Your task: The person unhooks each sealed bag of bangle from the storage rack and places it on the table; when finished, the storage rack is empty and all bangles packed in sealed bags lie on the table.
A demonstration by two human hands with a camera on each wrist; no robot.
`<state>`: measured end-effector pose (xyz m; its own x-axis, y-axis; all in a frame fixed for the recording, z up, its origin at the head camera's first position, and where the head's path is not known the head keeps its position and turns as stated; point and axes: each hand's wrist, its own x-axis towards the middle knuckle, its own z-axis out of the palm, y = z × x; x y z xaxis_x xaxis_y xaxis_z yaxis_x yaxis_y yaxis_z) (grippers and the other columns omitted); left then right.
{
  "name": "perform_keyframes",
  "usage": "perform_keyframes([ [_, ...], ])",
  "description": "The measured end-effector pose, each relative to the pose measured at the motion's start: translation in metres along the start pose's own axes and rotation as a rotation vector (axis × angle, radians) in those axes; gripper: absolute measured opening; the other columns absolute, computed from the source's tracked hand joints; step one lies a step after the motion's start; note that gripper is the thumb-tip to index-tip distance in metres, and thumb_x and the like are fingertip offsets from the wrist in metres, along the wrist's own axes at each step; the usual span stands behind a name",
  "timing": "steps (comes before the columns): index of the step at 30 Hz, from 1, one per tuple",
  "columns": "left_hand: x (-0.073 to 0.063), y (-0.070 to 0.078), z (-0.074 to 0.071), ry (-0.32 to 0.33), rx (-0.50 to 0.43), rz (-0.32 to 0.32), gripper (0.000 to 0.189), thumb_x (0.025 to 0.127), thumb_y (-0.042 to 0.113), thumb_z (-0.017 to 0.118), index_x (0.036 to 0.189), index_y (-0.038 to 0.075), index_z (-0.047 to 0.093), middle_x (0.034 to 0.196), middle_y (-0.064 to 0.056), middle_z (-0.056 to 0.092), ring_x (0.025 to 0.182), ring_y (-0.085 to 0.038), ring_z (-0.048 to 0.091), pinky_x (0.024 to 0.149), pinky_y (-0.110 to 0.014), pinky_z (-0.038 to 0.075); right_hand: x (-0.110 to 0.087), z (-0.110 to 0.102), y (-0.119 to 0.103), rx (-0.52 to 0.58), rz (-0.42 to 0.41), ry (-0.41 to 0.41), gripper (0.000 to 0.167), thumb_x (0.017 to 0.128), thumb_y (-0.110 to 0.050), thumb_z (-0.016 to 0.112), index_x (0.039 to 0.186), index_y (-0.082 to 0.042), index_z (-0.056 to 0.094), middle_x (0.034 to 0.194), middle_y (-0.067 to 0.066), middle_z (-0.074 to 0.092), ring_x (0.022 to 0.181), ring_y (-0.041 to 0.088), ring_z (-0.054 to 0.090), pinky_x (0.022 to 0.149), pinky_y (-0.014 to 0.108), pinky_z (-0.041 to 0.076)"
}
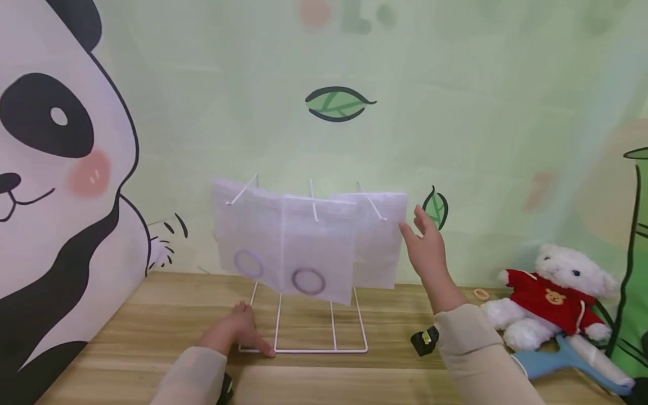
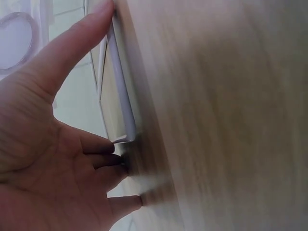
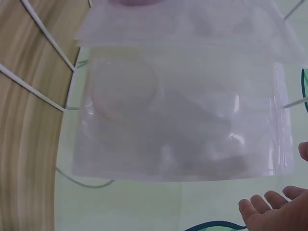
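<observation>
A white wire rack (image 1: 321, 351) stands on the table, with several clear plastic bags hung on its hooks. The left bag (image 1: 248, 225) shows a pale purple ring, the middle bag (image 1: 319, 244) a darker one. Behind and to the right hangs another bag (image 1: 382, 242); a faint ring outline shows in it in the right wrist view. My left hand (image 1: 244, 331) rests at the rack's front left corner, its thumb on the front bar and fingers spread at the side. Off the right bag's edge, my right hand (image 1: 427, 247) is raised with loose fingers, holding nothing.
To the right sits a white teddy bear (image 1: 552, 298) in a red sweater, with a blue-handled tool (image 1: 562, 360) before it. A small tan ring (image 1: 481, 294) lies beside the bear. Behind the table hangs a green panda-print backdrop (image 1: 481, 112).
</observation>
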<state>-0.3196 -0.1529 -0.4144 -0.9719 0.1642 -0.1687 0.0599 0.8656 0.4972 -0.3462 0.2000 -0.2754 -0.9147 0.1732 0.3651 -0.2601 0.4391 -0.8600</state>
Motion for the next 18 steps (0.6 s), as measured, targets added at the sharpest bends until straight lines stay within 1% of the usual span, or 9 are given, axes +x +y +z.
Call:
perform_keyframes([
  [5,-0.0017,-0.0009,0.0005,0.006,-0.004,-0.014,0.125,0.062,0.037,0.094,0.142,-0.025,0.021,0.152,-0.043,0.014,0.143,-0.053,0.016,0.116,-0.058,0.020,0.0096,-0.0017,-0.0040,-0.008,0.000,0.023,0.067,0.103,-0.031,0.054,0.158,-0.012,0.023,0.159,0.007,0.033,0.146,0.024,0.031,0.114,0.044,0.033],
  [8,-0.0020,-0.0004,0.0017,0.007,0.000,-0.022,0.126,0.061,0.038,0.094,0.143,-0.024,0.022,0.152,-0.042,0.014,0.143,-0.053,0.016,0.115,-0.058,0.020,0.0099,-0.0025,-0.0044,-0.013,-0.011,0.051,0.063,0.102,-0.029,0.055,0.157,-0.011,0.029,0.153,0.008,0.044,0.141,0.025,0.039,0.111,0.045,0.037],
  [10,-0.0016,-0.0005,0.0025,0.006,0.004,-0.027,0.127,0.060,0.039,0.095,0.143,-0.024,0.021,0.153,-0.042,0.014,0.143,-0.053,0.015,0.116,-0.058,0.020,0.0089,-0.0023,-0.0048,-0.012,-0.017,0.080,0.058,0.102,-0.027,0.057,0.154,-0.011,0.036,0.146,0.010,0.052,0.136,0.026,0.046,0.108,0.044,0.041],
  [12,-0.0006,-0.0012,0.0030,0.003,0.009,-0.026,0.128,0.060,0.039,0.094,0.143,-0.024,0.021,0.152,-0.043,0.014,0.143,-0.053,0.015,0.116,-0.058,0.019,0.0072,-0.0018,-0.0056,-0.012,-0.025,0.116,0.052,0.100,-0.026,0.059,0.148,-0.010,0.046,0.137,0.011,0.059,0.128,0.026,0.053,0.103,0.042,0.045],
  [14,0.0007,-0.0023,0.0030,0.001,0.014,-0.022,0.128,0.060,0.040,0.094,0.143,-0.025,0.021,0.152,-0.043,0.014,0.143,-0.053,0.015,0.116,-0.058,0.019,0.0054,-0.0007,-0.0067,-0.017,-0.030,0.155,0.046,0.098,-0.028,0.063,0.140,-0.009,0.055,0.128,0.011,0.063,0.119,0.026,0.057,0.095,0.036,0.048],
  [16,0.0016,-0.0040,0.0025,-0.004,0.015,-0.023,0.128,0.061,0.041,0.094,0.143,-0.024,0.021,0.152,-0.043,0.014,0.143,-0.053,0.015,0.116,-0.058,0.020,0.0037,0.0008,-0.0078,-0.034,-0.040,0.188,0.041,0.096,-0.032,0.066,0.130,-0.008,0.062,0.120,0.011,0.066,0.110,0.023,0.059,0.086,0.030,0.049],
  [18,0.0031,-0.0068,0.0022,-0.008,0.013,-0.026,0.128,0.061,0.041,0.094,0.143,-0.024,0.021,0.152,-0.043,0.014,0.143,-0.053,0.015,0.116,-0.058,0.020,0.0024,0.0025,-0.0092,-0.060,-0.057,0.210,0.039,0.094,-0.036,0.069,0.121,-0.008,0.066,0.112,0.010,0.067,0.102,0.021,0.059,0.077,0.025,0.048],
])
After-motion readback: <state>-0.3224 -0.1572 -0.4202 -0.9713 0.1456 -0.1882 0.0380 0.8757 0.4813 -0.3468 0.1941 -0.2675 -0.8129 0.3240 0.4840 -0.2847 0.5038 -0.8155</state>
